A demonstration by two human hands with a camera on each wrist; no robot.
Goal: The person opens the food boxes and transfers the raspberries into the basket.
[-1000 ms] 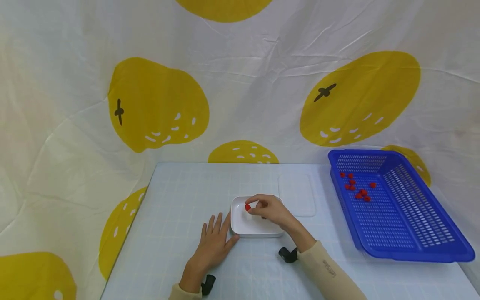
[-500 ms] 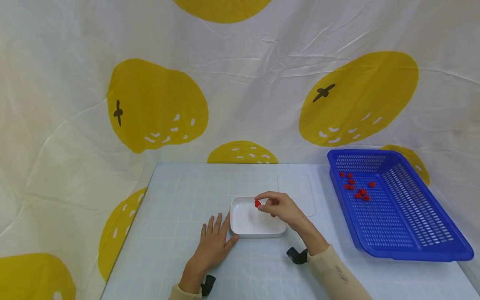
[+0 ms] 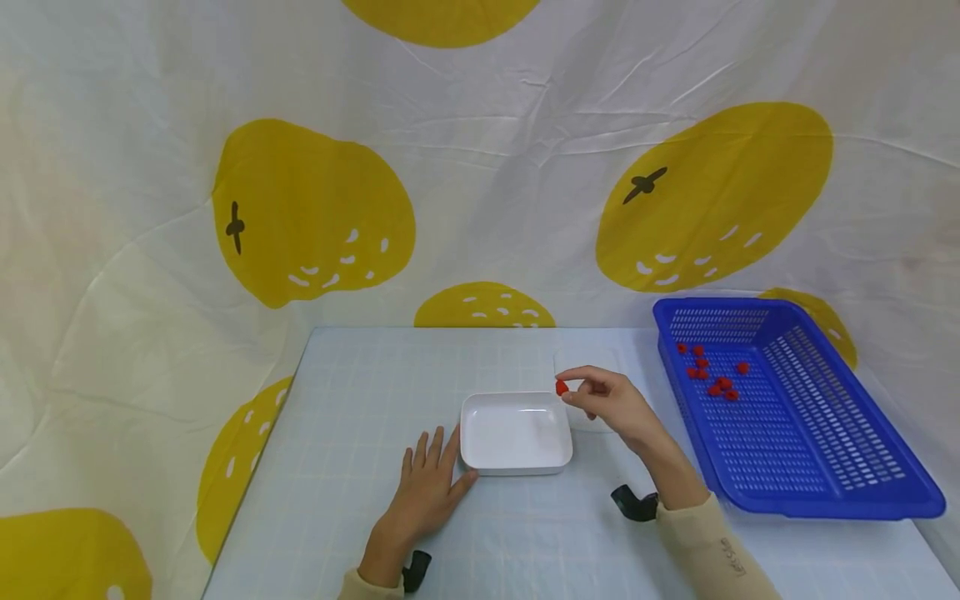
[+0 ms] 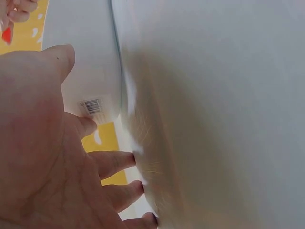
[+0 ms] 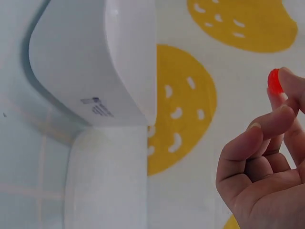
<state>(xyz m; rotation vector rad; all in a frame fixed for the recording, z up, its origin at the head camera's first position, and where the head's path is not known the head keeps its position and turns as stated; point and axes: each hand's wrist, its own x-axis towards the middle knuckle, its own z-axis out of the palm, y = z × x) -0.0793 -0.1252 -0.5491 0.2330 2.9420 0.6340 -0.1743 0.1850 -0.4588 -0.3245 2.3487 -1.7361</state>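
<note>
Between thumb and index finger, my right hand (image 3: 611, 404) pinches a small red ridged piece (image 5: 275, 81), too small to name its kind. It is held up just off the back right corner of a white rectangular dish (image 3: 516, 433), whose inside shows bare. My left hand (image 3: 429, 492) lies flat with straight fingers at the dish's left side, its index finger and thumb against the wall. The left wrist view shows the dish's outer wall (image 4: 90, 76) with a barcode beside the left fingers. Several similar red pieces (image 3: 723, 384) lie in a blue basket (image 3: 810, 442).
The blue mesh basket stands on the right of the pale checked table (image 3: 375, 375). A clear flat lid (image 3: 588, 358) lies behind the dish, partly hidden by my right hand. A white cloth (image 3: 510, 208) with yellow fruit prints hangs at the back.
My right hand has moved right and slightly back, carrying the red piece from over the dish to beyond its back right corner. My left hand has stayed at the dish.
</note>
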